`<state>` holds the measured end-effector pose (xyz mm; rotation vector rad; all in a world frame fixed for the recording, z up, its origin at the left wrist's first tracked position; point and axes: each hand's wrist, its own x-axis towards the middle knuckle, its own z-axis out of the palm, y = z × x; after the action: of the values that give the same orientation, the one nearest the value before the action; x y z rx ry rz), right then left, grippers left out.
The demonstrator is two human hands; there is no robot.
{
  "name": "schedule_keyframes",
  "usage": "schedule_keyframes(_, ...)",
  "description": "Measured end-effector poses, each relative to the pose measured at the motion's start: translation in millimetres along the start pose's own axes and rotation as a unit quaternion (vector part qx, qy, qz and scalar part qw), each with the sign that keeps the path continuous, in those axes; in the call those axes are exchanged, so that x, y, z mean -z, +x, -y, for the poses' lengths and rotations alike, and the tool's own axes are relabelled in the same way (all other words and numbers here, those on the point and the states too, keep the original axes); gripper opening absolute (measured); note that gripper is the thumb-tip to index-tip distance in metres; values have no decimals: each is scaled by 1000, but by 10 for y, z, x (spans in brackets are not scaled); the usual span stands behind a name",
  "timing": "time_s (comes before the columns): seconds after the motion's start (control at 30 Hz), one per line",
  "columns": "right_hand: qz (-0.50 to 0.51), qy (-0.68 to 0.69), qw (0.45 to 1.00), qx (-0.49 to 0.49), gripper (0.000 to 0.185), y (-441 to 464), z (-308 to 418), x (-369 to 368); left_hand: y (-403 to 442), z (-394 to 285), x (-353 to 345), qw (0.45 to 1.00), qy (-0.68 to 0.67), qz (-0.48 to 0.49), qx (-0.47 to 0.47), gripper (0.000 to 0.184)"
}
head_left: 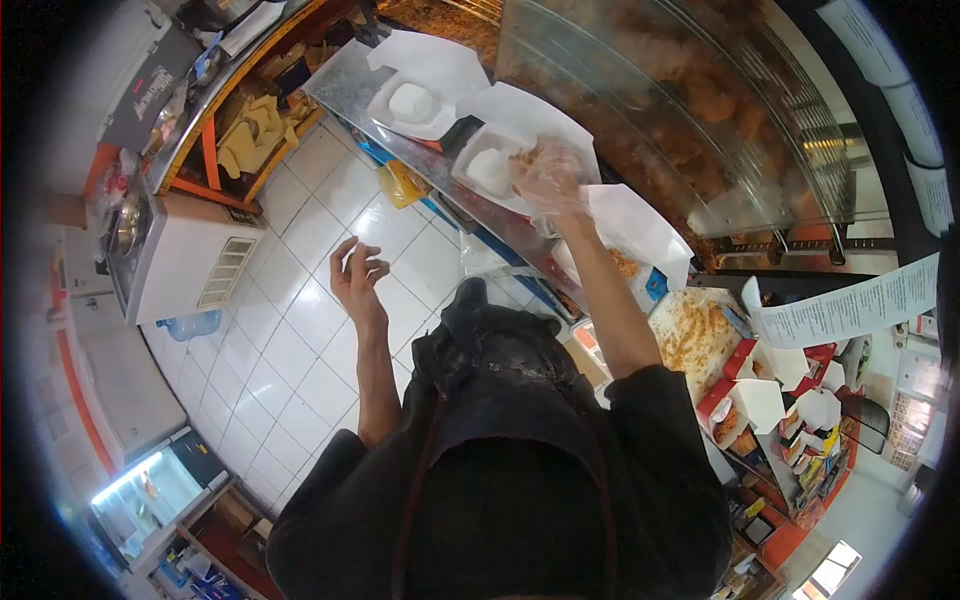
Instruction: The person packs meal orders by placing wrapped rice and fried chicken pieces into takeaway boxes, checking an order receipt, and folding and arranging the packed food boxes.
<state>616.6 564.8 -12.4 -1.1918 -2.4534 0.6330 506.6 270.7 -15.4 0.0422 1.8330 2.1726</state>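
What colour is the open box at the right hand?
The box is white; best seen in the head view.

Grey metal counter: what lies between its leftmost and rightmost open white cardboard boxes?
A third open white box, holding a rounded white mound, with the right hand, in clear plastic, over it; the head view shows this.

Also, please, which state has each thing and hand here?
Far white box: open, white mound inside
Middle white box: open, white mound inside
Near white box: open, brown food inside
Nearest red box: open, food inside
Left hand: empty, fingers loosely curled
Right hand: gloved, grip unclear
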Motion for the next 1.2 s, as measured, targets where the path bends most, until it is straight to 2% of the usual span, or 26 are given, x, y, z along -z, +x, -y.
schedule_keyframes(0.03, 1, 0, 1000, 0, 64, -7, -19, -87, 30, 1, 94, 1000, 0, -1, 0, 27)
schedule_keyframes(0.1, 113, -176, 977, 32, 52, -19, -98, -235, 74, -9, 244, 999, 0, -36, -4, 28)
schedule_keyframes(0.13, 110, -173, 978, 25, 52, -16, -41, -224, 92, -38, 287, 999, 5, -43, -7, 29)
schedule_keyframes(0.23, 246, -248, 936, 41, 45, -51, 32, -132, 207, 1, 365, 999, 11, -51, -10, 29)
schedule_keyframes(0.27, 137, -237, 956, 101, 39, -256, 38, -75, 241, 44, 370, 998, 25, -47, -29, 30)
schedule_keyframes(0.3, 120, -239, 961, 64, 39, -402, 17, 9, 265, 5, 323, 999, 21, -38, -18, 32)
schedule_keyframes(0.33, 161, -93, 982, 34, 46, -532, -17, 112, 334, 93, 325, 998, 31, -16, -43, 33)
schedule_keyframes(0.37, 186, 60, 981, 9, 53, -675, -62, 223, 335, 4, 230, 999, 33, -21, -21, 33)
schedule_keyframes(0.47, 256, 160, 953, -2, 71, -1384, -124, 1461, 416, -16, 25, 998, 64, 0, -14, 36)
schedule_keyframes(0.5, 210, 242, 945, 72, 68, -1714, -852, 1408, 464, -2, -39, 998, 67, -1, -4, 37)
schedule_keyframes(0.6, 135, 289, 947, -49, 49, -2221, -1332, 2501, 417, -25, -349, 996, 82, -2, -18, 34)
schedule_keyframes(0.63, 113, 121, 971, -175, 45, -2228, -1300, 2901, 365, -24, -436, 996, 81, -4, -23, 34)
schedule_keyframes(0.67, 56, 129, 964, -226, 43, -2235, -1505, 3127, 317, -25, -521, 996, 80, 5, -26, 34)
schedule_keyframes(0.7, -60, 140, 968, -199, 43, -2278, -1972, 3137, 274, -23, -609, 996, 81, 5, -26, 33)
schedule_keyframes(0.73, -144, 24, 974, -172, 47, -2160, -2511, 3084, 210, -16, -715, 996, 82, 3, -27, 32)
schedule_keyframes(0.8, -181, -123, 954, -203, 45, -1793, -3147, 3099, 6, 16, -907, 996, 78, 5, -41, 32)
schedule_keyframes(0.9, -160, -103, 956, -224, 44, -1172, -4054, 2891, -410, 154, -1148, 995, 83, -2, -55, 30)
schedule_keyframes(1.0, -148, -105, 967, -181, 44, -795, -4715, 2561, -899, 135, -1453, 992, 104, -1, -69, 29)
schedule_keyframes(1.03, -144, -100, 968, -177, 44, -837, -4560, 2714, -1072, 127, -1530, 991, 119, 1, -68, 29)
schedule_keyframes(1.1, 17, -172, 959, -223, 49, -957, -4302, 3058, -1236, 153, -1603, 989, 131, -24, -58, 29)
schedule_keyframes(1.2, 54, -186, 966, -169, 52, -1153, -4724, 2874, -1456, 207, -1532, 986, 153, -39, -49, 32)
